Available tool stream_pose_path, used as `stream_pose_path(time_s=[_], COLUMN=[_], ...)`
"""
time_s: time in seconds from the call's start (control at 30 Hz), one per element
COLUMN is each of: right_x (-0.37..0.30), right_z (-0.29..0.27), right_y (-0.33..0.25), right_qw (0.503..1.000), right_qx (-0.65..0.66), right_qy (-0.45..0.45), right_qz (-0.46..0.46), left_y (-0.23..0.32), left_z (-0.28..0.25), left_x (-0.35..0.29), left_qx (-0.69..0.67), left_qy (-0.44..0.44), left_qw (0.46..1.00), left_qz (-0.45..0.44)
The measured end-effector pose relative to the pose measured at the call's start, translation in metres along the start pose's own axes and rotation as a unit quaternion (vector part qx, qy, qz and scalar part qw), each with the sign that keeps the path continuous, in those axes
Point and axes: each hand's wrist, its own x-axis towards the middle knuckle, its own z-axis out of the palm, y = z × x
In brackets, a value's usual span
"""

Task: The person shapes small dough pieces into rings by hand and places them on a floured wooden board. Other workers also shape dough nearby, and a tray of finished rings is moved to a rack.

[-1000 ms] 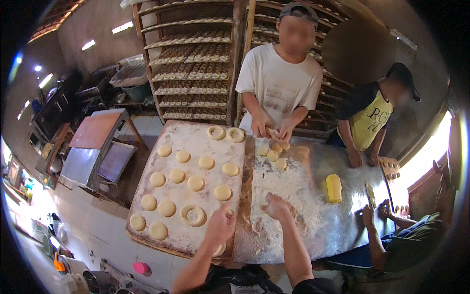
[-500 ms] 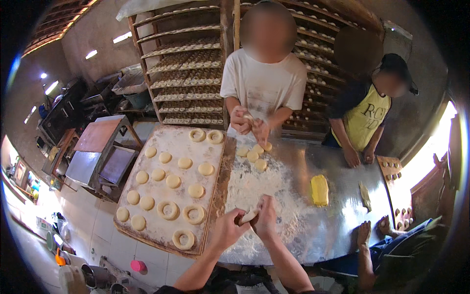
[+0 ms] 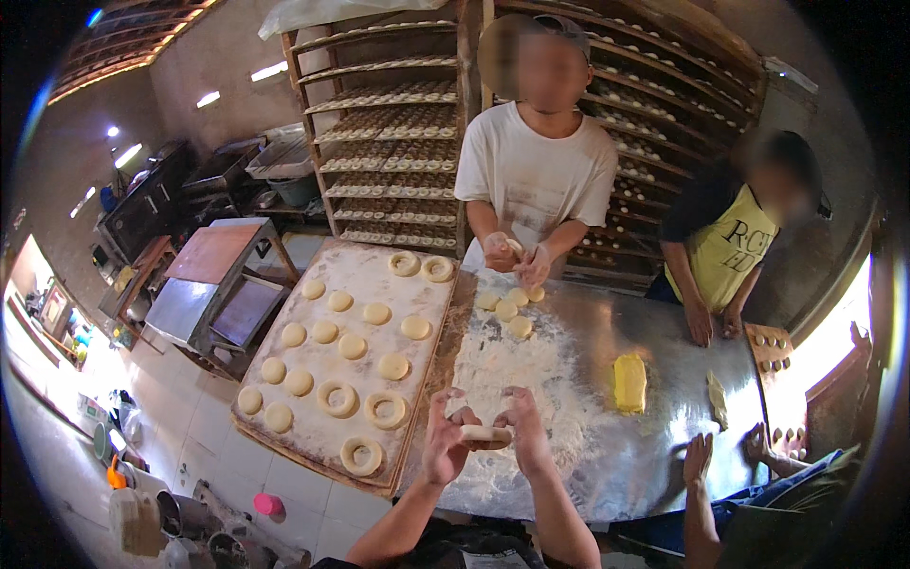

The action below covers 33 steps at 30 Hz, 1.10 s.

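Note:
My left hand (image 3: 447, 442) and my right hand (image 3: 524, 434) hold a pale piece of dough (image 3: 486, 434) between them over the floured table. The dough is seen nearly edge-on, and its underside and middle are hidden. Left fingers reach around and behind its left end. At the right end, the right hand's fingertips pinch it, with other fingers raised. To the left lies a floured board (image 3: 365, 284) with flat dough rounds (image 3: 352, 346) and several thick dough rings (image 3: 361, 456).
Across the metal table (image 3: 592, 327), a co-worker's hands (image 3: 517, 256) hold dough above several dough balls (image 3: 507, 310). A yellow block (image 3: 629, 384) lies to the right. Another person's hand (image 3: 698, 461) is near the right edge. Racks (image 3: 398, 137) of dough rings stand behind.
My hands have spread slightly apart, and the dough now lies level between them instead of slanted. The view has shifted, so the surroundings appear farther right.

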Motion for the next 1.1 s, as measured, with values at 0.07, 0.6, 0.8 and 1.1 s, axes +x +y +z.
stream_pose_path(time_s=[0.07,0.6,0.8,1.1], right_x=[-0.007,0.001,0.007,0.005], right_z=[0.012,0.111,0.163,0.228], right_y=[-0.003,0.010,0.021,0.031], right_qw=[0.978,0.960,0.967,0.904], right_qx=[-0.178,0.160,0.019,0.369], right_qy=[-0.055,-0.212,-0.178,-0.214], right_qz=[-0.090,-0.090,-0.182,-0.039], left_y=[0.004,0.074,0.111,0.164], left_z=[-0.003,-0.054,-0.086,-0.129], left_x=[-0.001,-0.034,-0.045,-0.060], left_qx=[0.157,0.546,0.582,0.534], left_qy=[0.116,0.092,0.118,0.121], left_qw=[0.978,0.823,0.796,0.837], left_qz=[-0.071,0.128,0.117,-0.025])
